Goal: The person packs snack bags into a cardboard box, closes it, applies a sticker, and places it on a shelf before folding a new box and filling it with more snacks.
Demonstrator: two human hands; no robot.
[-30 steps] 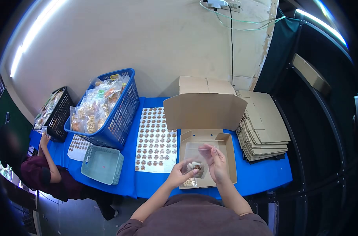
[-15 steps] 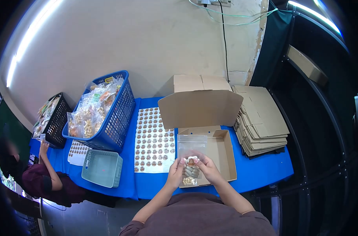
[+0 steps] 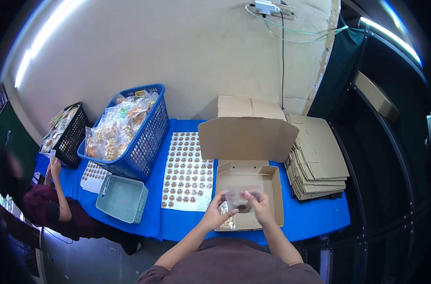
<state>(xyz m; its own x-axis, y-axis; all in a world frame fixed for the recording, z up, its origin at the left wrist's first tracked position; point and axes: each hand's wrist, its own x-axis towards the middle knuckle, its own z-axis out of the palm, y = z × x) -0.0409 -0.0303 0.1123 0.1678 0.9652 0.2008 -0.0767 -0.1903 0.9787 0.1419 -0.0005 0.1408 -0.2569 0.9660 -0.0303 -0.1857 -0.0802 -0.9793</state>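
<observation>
Over the open cardboard box (image 3: pixel 275 199), my left hand (image 3: pixel 215 213) and my right hand (image 3: pixel 260 208) hold a clear plastic bag (image 3: pixel 236 195) between them. The fingers of both hands are pinched at its sides. A round brown sticker shows low on the bag, which looks folded or tilted; its contents are hard to make out. Inside the box's left front corner lies another clear bag with pale pieces (image 3: pixel 228 222), partly covered by my left hand. The box's lid (image 3: pixel 248 137) stands raised at the back.
A sheet of round stickers (image 3: pixel 177 177) lies left of the box. Beyond it stand a blue basket (image 3: pixel 151 137) full of filled bags, a grey-green tray (image 3: pixel 142 203) and a black basket (image 3: pixel 73 146). Flattened cartons (image 3: pixel 319 146) are stacked at right. A co-worker (image 3: pixel 45 203) works at far left.
The bag was upright with its top spread and pale contents showing; now its top is folded or tipped down between my hands. The whole view has shifted slightly.
</observation>
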